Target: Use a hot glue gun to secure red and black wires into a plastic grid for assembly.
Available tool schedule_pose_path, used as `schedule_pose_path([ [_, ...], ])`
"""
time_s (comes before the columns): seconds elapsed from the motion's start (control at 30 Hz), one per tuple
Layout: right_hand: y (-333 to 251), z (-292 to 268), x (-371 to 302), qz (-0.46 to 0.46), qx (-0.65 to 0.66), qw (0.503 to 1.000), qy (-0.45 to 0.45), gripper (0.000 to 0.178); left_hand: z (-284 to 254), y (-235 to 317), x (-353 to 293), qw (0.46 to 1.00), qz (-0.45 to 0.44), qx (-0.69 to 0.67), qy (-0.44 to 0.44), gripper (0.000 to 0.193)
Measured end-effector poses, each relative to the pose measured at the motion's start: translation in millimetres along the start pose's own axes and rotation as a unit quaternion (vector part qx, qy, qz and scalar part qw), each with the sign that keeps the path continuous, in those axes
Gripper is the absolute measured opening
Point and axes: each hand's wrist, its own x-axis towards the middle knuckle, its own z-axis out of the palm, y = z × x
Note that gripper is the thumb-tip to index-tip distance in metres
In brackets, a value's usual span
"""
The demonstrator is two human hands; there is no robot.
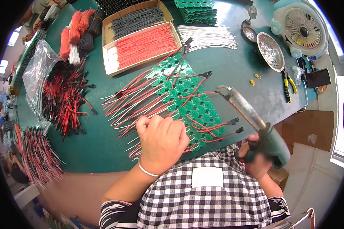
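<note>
My left hand [162, 143] is closed, knuckles up, over the near part of a panel of round green circuit boards [197, 103]. Its fingertips are hidden, so what they pinch cannot be made out. Rows of red and white wires [135, 95] stick out leftward from the panel, and red leads with black connectors [233, 121] lie across its right side. In my right hand [256, 160] is a soldering gun [277, 147] with a dark green body. Its metal barrel slants up and left, and the tip is just right of the panel, apart from my left hand.
Boxes of red wires [147, 45] and black wires [137, 21] stand at the back beside loose white wires [206, 37]. A bag of leads [67, 99] lies left. A metal bowl [271, 51], yellow-handled pliers [288, 86] and a fan [302, 30] are at the right.
</note>
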Motion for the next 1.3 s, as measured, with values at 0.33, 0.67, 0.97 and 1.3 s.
schedule_pose_path([
  [0.33, 29, -17, 55, -0.065, 0.219, 0.969, 0.09, 0.061, -18, -1, 0, 0.998, -0.022, 0.031, -0.058, 0.027],
  [0.67, 54, -36, 71, -0.079, 0.332, 0.937, 0.081, 0.049, -75, -123, 116, 0.986, 0.042, 0.161, 0.032, 0.017],
  [0.97, 52, -37, 72, -0.071, 0.319, 0.942, 0.083, 0.048, -19, -138, 177, 0.987, 0.024, 0.145, -0.061, 0.015],
  [1.3, 51, -32, 75, -0.082, 0.315, 0.941, 0.096, 0.052, 15, -128, 183, 0.987, 0.011, 0.159, -0.023, 0.008],
])
